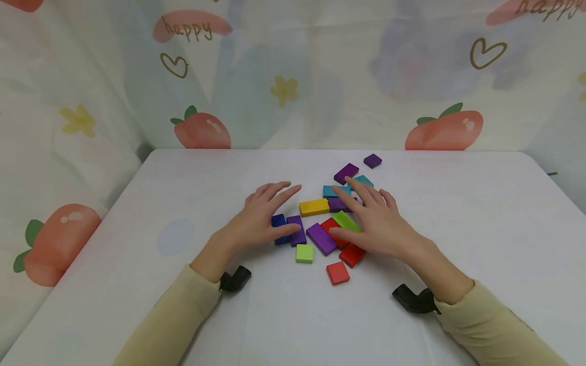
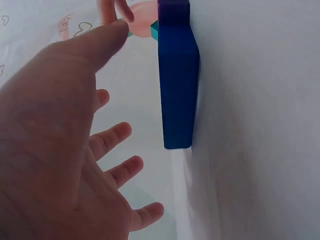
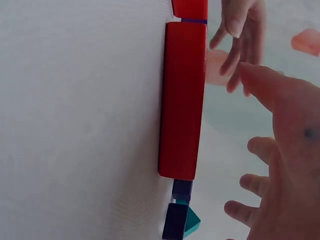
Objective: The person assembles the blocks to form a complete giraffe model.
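Observation:
Colored blocks lie flat in a loose cluster on the white table. My left hand (image 1: 258, 218) hovers at the cluster's left side, fingers spread, its thumb overlapping a purple block (image 1: 296, 231) beside a dark blue block (image 1: 279, 229). In the left wrist view the fingers stand apart from the blue block (image 2: 178, 90). My right hand (image 1: 377, 223) is over the right side with fingers spread, partly covering a red block (image 1: 335, 230), a green block (image 1: 346, 221) and a purple block (image 1: 339, 204). The right wrist view shows nothing between its fingers, with a long red block (image 3: 183, 100) nearby.
A yellow block (image 1: 314, 207) and a teal block (image 1: 336, 191) lie between the hands. Two dark purple blocks, one at the far end (image 1: 373, 161), sit farther back. Nearer are a light green block (image 1: 304, 253) and a red square block (image 1: 338, 273). A printed curtain (image 1: 320, 76) hangs behind the table.

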`<action>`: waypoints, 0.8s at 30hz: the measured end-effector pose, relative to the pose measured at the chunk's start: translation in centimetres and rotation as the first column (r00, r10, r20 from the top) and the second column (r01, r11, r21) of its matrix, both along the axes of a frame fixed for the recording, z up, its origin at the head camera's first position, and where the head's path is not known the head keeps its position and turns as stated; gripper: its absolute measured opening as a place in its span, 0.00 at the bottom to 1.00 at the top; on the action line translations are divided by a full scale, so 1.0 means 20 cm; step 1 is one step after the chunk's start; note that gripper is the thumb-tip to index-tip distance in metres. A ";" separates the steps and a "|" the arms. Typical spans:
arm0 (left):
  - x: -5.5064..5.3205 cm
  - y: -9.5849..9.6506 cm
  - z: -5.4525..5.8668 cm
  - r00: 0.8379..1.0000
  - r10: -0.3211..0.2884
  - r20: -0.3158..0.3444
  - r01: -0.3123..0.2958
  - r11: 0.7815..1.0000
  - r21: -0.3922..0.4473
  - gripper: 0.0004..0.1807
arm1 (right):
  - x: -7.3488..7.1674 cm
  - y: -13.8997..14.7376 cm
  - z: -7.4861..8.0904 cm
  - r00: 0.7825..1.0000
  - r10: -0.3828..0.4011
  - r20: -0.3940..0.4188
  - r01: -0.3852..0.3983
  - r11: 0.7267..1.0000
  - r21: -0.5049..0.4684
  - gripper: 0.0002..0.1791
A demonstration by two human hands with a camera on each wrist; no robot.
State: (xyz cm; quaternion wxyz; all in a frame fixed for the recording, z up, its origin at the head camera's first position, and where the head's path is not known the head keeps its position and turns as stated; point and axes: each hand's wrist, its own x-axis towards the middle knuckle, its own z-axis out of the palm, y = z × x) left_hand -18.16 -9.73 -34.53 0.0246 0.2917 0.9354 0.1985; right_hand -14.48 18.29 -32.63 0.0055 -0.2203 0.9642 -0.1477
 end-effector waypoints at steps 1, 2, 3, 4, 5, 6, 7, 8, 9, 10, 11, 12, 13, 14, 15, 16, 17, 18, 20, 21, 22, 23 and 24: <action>-0.01 0.01 0.00 1.000 0.003 0.006 -0.003 1.000 0.007 0.45 | 0.00 0.00 -0.01 1.000 0.007 -0.001 -0.007 1.000 -0.003 0.50; -0.02 0.01 -0.01 1.000 0.003 0.010 -0.004 1.000 0.015 0.44 | 0.00 -0.01 -0.01 1.000 0.013 -0.004 -0.013 1.000 -0.007 0.49; -0.03 0.02 -0.01 1.000 0.002 0.014 -0.002 1.000 0.024 0.43 | 0.00 -0.01 -0.01 1.000 0.019 -0.007 -0.019 1.000 -0.010 0.49; -0.04 0.03 -0.01 1.000 0.000 0.014 0.000 0.999 0.033 0.42 | 0.00 -0.01 -0.02 1.000 0.026 -0.011 -0.026 1.000 -0.015 0.48; -0.04 0.04 -0.01 1.000 -0.002 0.015 0.001 0.999 0.042 0.41 | 0.00 -0.01 -0.02 0.999 0.032 -0.013 -0.032 0.999 -0.022 0.48; -0.05 0.05 -0.01 1.000 -0.005 0.014 0.004 0.999 0.047 0.40 | 0.01 -0.01 -0.02 0.999 0.039 -0.016 -0.039 0.999 -0.031 0.48; -0.06 0.06 -0.02 1.000 -0.011 0.012 0.010 0.999 0.052 0.39 | 0.01 -0.02 -0.02 0.999 0.045 -0.019 -0.046 0.998 -0.039 0.47; -0.07 0.07 -0.02 1.000 -0.017 0.010 0.016 0.998 0.054 0.39 | 0.01 -0.02 -0.03 0.999 0.050 -0.018 -0.051 0.998 -0.043 0.47; -0.08 0.08 -0.02 1.000 -0.020 0.010 0.019 0.998 0.052 0.38 | 0.01 -0.02 -0.03 0.998 0.057 -0.016 -0.057 0.997 -0.045 0.47; -0.09 0.09 -0.02 1.000 -0.022 0.012 0.022 0.999 0.048 0.37 | 0.01 -0.02 -0.03 0.998 0.064 -0.011 -0.064 0.997 -0.048 0.46; -0.10 0.10 -0.02 1.000 -0.027 0.016 0.026 0.999 0.044 0.36 | 0.01 -0.02 -0.03 0.998 0.070 -0.007 -0.070 0.996 -0.048 0.46; -0.11 0.11 -0.02 0.999 -0.032 0.023 0.031 0.999 0.041 0.35 | 0.02 -0.02 -0.03 0.997 0.076 -0.004 -0.076 0.996 -0.048 0.45; -0.12 0.12 -0.02 0.999 -0.035 0.031 0.034 0.999 0.036 0.34 | 0.02 -0.02 -0.04 0.997 0.082 0.000 -0.082 0.996 -0.048 0.45; -0.12 0.13 -0.02 0.999 -0.036 0.040 0.035 0.999 0.028 0.34 | 0.02 -0.02 -0.04 0.996 0.087 0.005 -0.087 0.995 -0.046 0.44; -0.13 0.13 -0.02 0.998 -0.036 0.050 0.035 0.999 0.021 0.33 | 0.02 -0.02 -0.04 0.996 0.092 0.009 -0.092 0.995 -0.044 0.43; -0.14 0.14 -0.02 0.998 -0.037 0.059 0.036 0.999 0.017 0.33 | 0.03 -0.02 -0.04 0.995 0.097 0.013 -0.096 0.994 -0.045 0.42; -0.14 0.15 -0.02 0.997 -0.038 0.068 0.037 0.999 0.012 0.32 | 0.03 -0.02 -0.04 0.995 0.101 0.016 -0.100 0.994 -0.044 0.41; -0.15 0.15 -0.02 0.996 -0.040 0.074 0.040 0.999 0.009 0.32 | 0.03 -0.02 -0.04 0.994 0.104 0.019 -0.104 0.994 -0.041 0.40; -0.15 0.16 -0.02 0.995 -0.046 0.085 0.046 0.999 0.006 0.31 | 0.03 -0.02 -0.04 0.994 0.110 0.027 -0.109 0.994 -0.031 0.38; -0.16 0.16 -0.02 0.995 -0.048 0.091 0.048 0.999 0.008 0.31 | 0.03 -0.02 -0.03 0.993 0.112 0.031 -0.111 0.993 -0.025 0.37; -0.16 0.16 -0.02 0.994 -0.051 0.097 0.050 0.999 0.008 0.30 | 0.03 -0.02 -0.03 0.993 0.114 0.036 -0.113 0.993 -0.019 0.36; -0.16 0.17 -0.02 0.993 -0.052 0.102 0.052 0.999 0.006 0.30 | 0.03 -0.02 -0.03 0.993 0.115 0.040 -0.115 0.993 -0.012 0.36; -0.16 0.17 -0.02 0.993 -0.052 0.106 0.052 0.999 0.005 0.29 | 0.03 -0.01 -0.03 0.992 0.118 0.043 -0.117 0.993 -0.007 0.35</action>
